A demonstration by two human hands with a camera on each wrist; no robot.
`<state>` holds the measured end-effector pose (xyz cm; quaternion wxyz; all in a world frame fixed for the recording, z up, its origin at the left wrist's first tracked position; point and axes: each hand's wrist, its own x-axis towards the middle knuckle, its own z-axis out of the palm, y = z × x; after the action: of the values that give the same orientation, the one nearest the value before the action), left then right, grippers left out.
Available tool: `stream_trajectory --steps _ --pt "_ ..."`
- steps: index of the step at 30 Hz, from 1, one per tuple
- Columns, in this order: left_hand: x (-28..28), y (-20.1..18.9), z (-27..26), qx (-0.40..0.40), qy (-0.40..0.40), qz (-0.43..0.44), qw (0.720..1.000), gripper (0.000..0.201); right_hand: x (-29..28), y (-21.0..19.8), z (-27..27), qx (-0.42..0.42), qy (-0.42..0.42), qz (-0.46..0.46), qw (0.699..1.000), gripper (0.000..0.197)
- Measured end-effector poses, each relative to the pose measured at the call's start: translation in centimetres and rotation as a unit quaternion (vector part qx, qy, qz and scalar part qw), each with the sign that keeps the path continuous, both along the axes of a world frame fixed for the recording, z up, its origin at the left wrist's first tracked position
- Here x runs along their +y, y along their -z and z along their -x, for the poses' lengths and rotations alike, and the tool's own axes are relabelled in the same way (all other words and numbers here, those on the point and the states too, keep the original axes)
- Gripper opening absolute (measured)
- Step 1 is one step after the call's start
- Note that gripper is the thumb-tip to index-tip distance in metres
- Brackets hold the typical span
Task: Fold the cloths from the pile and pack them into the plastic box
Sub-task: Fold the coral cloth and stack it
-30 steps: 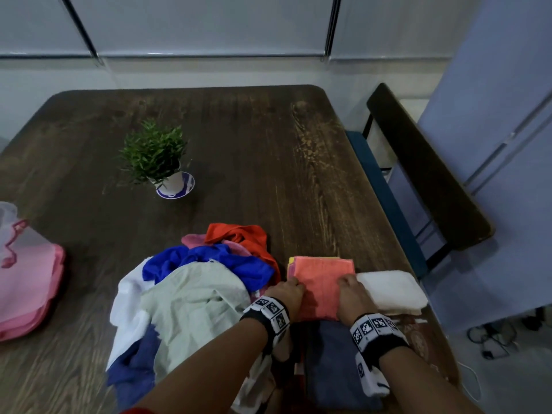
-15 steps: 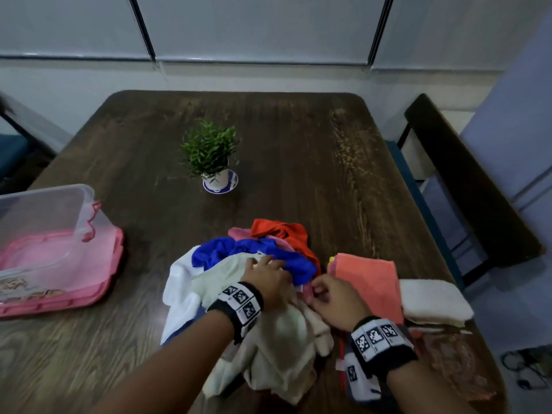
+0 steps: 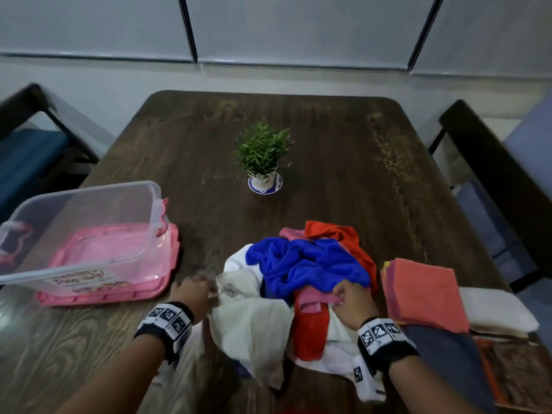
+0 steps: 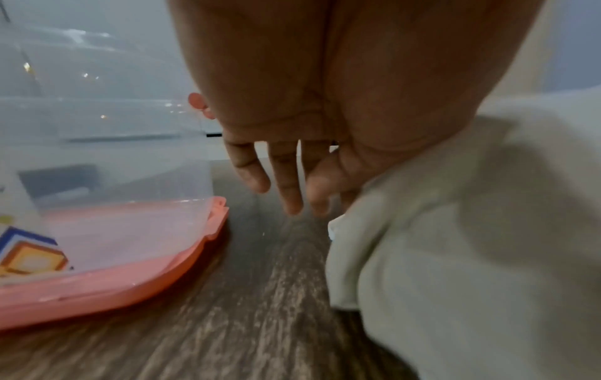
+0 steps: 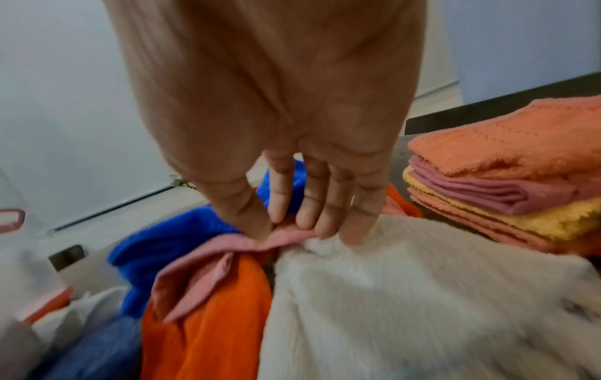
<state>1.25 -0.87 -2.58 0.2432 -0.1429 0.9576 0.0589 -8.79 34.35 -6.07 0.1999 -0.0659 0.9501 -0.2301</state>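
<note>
Right wrist view: the right hand (image 5: pixel 276 123) pinches the edge of a thin pink cloth (image 5: pixel 208 259) between thumb and fingertips (image 5: pixel 305 218), the other fingers nearly straight and pressed down beside it onto a fluffy white cloth (image 5: pixel 422 308). Just below the pinch lies a bright orange cloth (image 5: pixel 208 321); behind the fingers bunches a royal blue fleece cloth (image 5: pixel 169 244). To the little-finger side stands a neat stack of folded salmon, mauve and yellow cloths (image 5: pixel 507 185).

In the left wrist view the left hand (image 4: pixel 325 102) hangs with fingers (image 4: pixel 286 185) relaxed and nearly straight above the dark wooden table (image 4: pixel 227 334); its thumb side meets a cream cloth (image 4: pixel 471 257), but whether the thumb grips it cannot be told. Beyond the little finger sits the clear plastic box (image 4: pixel 114 154), holding no cloths, on its pink lid (image 4: pixel 130 295).

In the head view, the loose pile (image 3: pixel 298 279) lies between both hands, with a small potted green plant (image 3: pixel 263 156) well beyond the fingertips.
</note>
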Motion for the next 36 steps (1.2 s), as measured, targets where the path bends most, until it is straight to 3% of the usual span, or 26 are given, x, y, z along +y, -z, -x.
stream_trajectory --steps 3,5,7,10,12,15,18,21,25,29,33,36 --pt "0.6 -0.6 0.6 0.081 0.010 -0.028 0.996 0.040 -1.6 1.6 -2.0 -0.067 -0.043 0.030 0.996 0.061" --pt "2.6 -1.2 1.3 0.144 0.043 -0.112 0.982 0.046 -2.6 2.5 -3.0 -0.058 -0.036 0.025 0.997 0.068" --pt "5.4 -1.5 1.7 0.139 0.112 -0.193 0.965 0.056 -3.1 2.6 -3.0 -0.009 -0.012 -0.009 1.000 0.058" --pt "9.2 -1.6 1.9 0.092 0.194 -0.239 0.947 0.033 -3.0 1.4 -2.1 0.060 0.009 -0.056 0.997 0.027" --pt "11.0 -1.5 2.1 0.093 0.211 -0.261 0.937 0.040 -2.9 0.0 -1.8 0.107 0.010 -0.051 0.993 0.014" --pt "12.9 -1.8 2.8 0.144 0.183 -0.282 0.931 0.053 -3.6 -2.8 -1.9 0.197 -0.006 -0.020 0.980 0.009" --pt "14.0 -2.8 4.0 0.193 0.142 -0.295 0.925 0.062 -4.4 -5.8 -2.4 0.197 -0.052 0.079 0.976 0.013" --pt "14.4 -4.2 5.2 0.240 0.110 -0.333 0.905 0.042 -4.6 -8.3 -1.8 0.166 -0.065 0.162 0.971 0.005" --pt "14.5 -6.7 6.7 0.284 0.093 -0.308 0.903 0.024 -3.7 -11.5 -0.6 0.209 -0.057 0.240 0.946 0.011" --pt "13.7 -8.9 7.5 0.297 0.087 -0.278 0.910 0.032 -1.8 -16.3 0.7 0.199 -0.081 0.294 0.931 0.006" --pt "12.2 -12.0 7.8 0.366 0.018 -0.279 0.888 0.020 1.3 -19.5 3.1 0.184 -0.145 0.222 0.947 0.015" --pt "11.2 -15.1 7.7 0.437 0.021 -0.240 0.867 0.014 3.6 -19.8 5.0 0.225 -0.123 0.180 0.950 0.009"
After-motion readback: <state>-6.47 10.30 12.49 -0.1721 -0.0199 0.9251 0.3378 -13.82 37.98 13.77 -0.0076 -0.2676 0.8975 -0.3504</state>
